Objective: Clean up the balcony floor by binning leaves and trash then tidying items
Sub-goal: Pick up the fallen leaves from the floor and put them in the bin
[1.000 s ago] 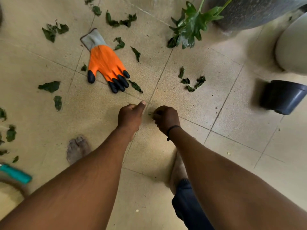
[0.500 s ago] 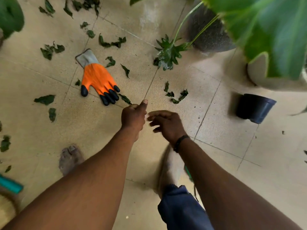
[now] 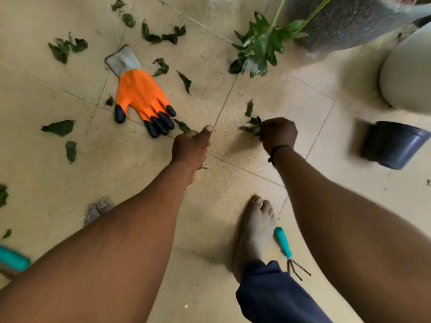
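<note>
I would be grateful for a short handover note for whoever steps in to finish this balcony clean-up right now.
Left hand: fisted with the thumb out; bits of leaf show at its edges, so it seems to hold gathered leaves.
Right hand: pinching a leaf clump at the floor.
Things: orange glove lies flat among scattered leaves; hand rake lies beside the right foot; dark pot lies tipped at the right.
Done: tiles around the feet look mostly picked.
Left: gather the remaining leaves and bin them (no bin in view), then tidy glove, rake and pot.
</note>
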